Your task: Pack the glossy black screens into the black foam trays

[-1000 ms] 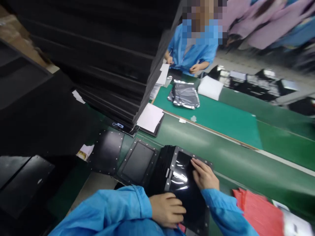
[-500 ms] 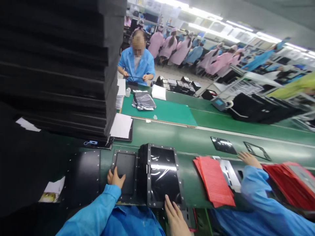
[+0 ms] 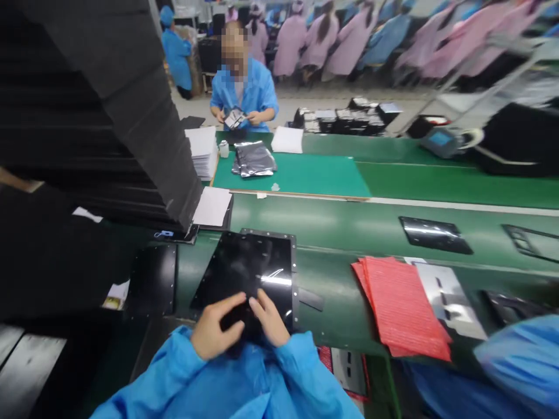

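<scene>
A glossy black film sheet lies tilted over a black framed panel on the green belt in front of me. My left hand and my right hand meet at the sheet's near edge, fingers curled and pinching it. Both sleeves are blue. Another black panel lies just left of the sheet.
A tall stack of black foam trays rises at the left. Red sheets lie on the belt to my right, beside a neighbour's blue sleeve. Across a green mat a person in blue handles a silver bag.
My left hand left the framed panel at the left and my right hand moved up; both now pinch the film sheet, which lies angled over the panel. The view swung left and down.
</scene>
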The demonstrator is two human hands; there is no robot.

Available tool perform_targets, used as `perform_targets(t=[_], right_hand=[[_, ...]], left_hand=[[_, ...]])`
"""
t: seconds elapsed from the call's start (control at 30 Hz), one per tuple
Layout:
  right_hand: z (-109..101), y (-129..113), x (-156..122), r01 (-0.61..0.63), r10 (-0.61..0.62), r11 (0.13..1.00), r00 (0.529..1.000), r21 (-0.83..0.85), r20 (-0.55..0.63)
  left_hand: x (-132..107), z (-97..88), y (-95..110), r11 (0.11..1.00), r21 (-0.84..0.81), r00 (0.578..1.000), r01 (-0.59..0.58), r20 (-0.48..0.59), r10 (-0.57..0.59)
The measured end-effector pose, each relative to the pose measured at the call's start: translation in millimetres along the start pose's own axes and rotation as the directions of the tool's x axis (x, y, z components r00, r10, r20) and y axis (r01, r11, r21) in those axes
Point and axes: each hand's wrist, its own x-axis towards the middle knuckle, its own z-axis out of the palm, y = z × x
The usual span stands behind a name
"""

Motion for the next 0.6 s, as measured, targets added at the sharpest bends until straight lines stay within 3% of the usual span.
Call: perform_targets(t=[0.07,0.13,0.3,0.43,0.5,0.6], right_hand=[[-4,-1,5,0.012,0.005,0.993,0.990,0.119,-0.139],[-19,-4,7,0.010,0.030,0.981,0.978,0.193,-0.206],[-71,-13,26,-0.071,0.098,0.982,0.984,0.176,-0.146],[-101,-21,35,-0.082,0.085,0.996,0.990,0.031,-0.110],[-120,-23,28,-0.065,0.061,0.998,0.975,-0.009,-0.212],[-153,-15,12,-0.011,-0.030,0.996,0.899,-0.090,-0.438]], left_hand=[[-5,23.8,30,0.964,0.216,0.983,-0.153,0.137,0.126],[-6,39.5,44,0.893,0.399,0.973,-0.209,0.172,0.151],[-13,45.0,35,0.821,0.570,1.000,-0.009,0.003,0.008],[-18,50.6,25,0.807,0.571,0.985,0.152,-0.025,-0.168],[-18,56.4,22,0.815,0.553,0.981,0.173,-0.024,-0.192],[-19,68.3,16,0.838,0.527,0.989,0.143,-0.040,-0.144]])
